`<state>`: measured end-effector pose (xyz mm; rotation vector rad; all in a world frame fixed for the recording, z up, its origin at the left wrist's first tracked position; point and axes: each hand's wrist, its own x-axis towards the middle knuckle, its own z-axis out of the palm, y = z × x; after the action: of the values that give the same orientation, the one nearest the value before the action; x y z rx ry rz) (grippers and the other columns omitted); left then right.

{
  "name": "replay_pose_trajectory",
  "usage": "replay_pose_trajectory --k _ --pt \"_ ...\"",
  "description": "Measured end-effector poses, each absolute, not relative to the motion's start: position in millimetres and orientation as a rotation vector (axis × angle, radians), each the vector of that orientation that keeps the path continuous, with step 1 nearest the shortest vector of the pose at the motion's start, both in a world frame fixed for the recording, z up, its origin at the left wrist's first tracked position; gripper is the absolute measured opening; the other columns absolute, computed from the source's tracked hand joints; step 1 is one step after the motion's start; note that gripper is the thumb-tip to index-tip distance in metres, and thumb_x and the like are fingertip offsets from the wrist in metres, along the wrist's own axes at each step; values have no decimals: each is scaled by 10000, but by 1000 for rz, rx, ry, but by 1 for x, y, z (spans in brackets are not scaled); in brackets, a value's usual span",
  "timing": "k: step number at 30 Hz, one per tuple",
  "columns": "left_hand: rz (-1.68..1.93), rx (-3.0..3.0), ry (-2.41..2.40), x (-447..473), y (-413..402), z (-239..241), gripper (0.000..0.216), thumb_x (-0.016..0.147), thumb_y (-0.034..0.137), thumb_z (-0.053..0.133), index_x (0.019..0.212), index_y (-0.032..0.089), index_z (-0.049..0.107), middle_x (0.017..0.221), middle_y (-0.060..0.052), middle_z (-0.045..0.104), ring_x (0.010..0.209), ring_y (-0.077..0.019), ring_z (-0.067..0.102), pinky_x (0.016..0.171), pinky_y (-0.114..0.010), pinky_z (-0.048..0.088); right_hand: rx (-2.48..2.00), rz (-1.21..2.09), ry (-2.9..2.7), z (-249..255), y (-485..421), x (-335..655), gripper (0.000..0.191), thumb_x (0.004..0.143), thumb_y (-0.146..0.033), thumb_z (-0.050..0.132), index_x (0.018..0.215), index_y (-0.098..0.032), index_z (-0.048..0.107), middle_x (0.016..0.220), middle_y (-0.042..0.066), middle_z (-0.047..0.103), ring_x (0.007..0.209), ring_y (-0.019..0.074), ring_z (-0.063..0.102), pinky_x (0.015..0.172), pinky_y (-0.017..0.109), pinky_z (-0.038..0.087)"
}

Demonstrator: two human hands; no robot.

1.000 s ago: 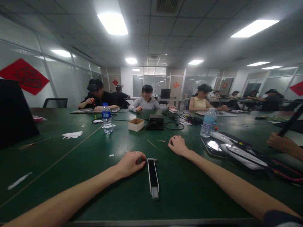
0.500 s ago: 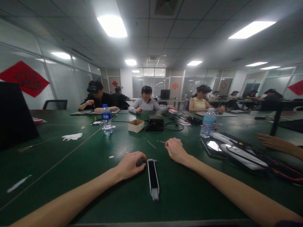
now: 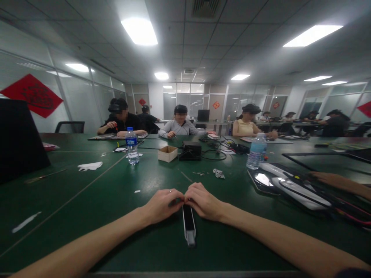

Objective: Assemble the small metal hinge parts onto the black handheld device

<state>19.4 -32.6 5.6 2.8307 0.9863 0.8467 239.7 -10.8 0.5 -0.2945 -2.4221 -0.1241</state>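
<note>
Left hand: the left hand (image 3: 162,206) lies knuckles up on the dark green counter (image 3: 116,200), fingers curled at the far end of the slim black and white bar-shaped device (image 3: 188,224); a ring shows on one finger; the fingertips meet those of the other hand, and I cannot tell whether they pinch something small there
Right hand: the right hand (image 3: 203,202) comes in from the right, fingers bent down at the same far end of the device, touching the left hand; what lies under the fingertips is hidden
Device: lies flat on the counter, lengthwise toward the person, its near end pale and free, its far end covered by both hands
Small parts: a few tiny metal pieces (image 3: 199,173) and a small crumpled silvery scrap (image 3: 218,173) sit on the counter beyond the hands, well apart from them
Bottles: a clear plastic water bottle with a blue label (image 3: 132,146) stands upright to the left, another clear water bottle (image 3: 256,151) upright to the right
Middle of counter: a small open cardboard box (image 3: 167,153) just beside a black box with tangled cables (image 3: 190,150)
Right side: glossy dark and white curved shells (image 3: 286,185) lie near a co-worker's forearm (image 3: 339,180)
Far edge: three people sit across the counter
</note>
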Motion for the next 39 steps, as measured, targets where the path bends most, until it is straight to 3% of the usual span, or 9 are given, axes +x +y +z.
replay_pose_trajectory --k 10,20,29,39 --pt "872 2813 988 18 -29 2 185 802 92 565 949 201 592 829 13 646 682 -111 604 651 -199 470 -223 -141 -2391 5 -15 239 62 933 -190 505 928 -179 566 882 67 673 855 185 574 810 347 444" --pt "764 2758 1082 20 -31 9 177 801 110 558 952 202 575 811 18 612 683 -118 573 660 -212 466 -204 -113 -2416 6 -15 242 107 877 -184 502 961 -182 569 927 79 678 903 202 572 835 361 438" --pt "718 2767 1240 17 -30 12 173 851 135 496 950 189 628 937 -35 621 736 -145 591 688 -236 467 -628 -117 -2317 -6 7 247 127 885 -187 483 801 -174 578 753 56 655 705 179 548 709 324 400" --pt "611 2718 1337 18 -30 13 175 844 161 531 947 193 669 871 -23 647 720 -148 599 661 -232 462 -827 -32 -2576 1 10 251 73 810 -157 566 750 -165 605 720 20 621 665 146 535 685 273 388"
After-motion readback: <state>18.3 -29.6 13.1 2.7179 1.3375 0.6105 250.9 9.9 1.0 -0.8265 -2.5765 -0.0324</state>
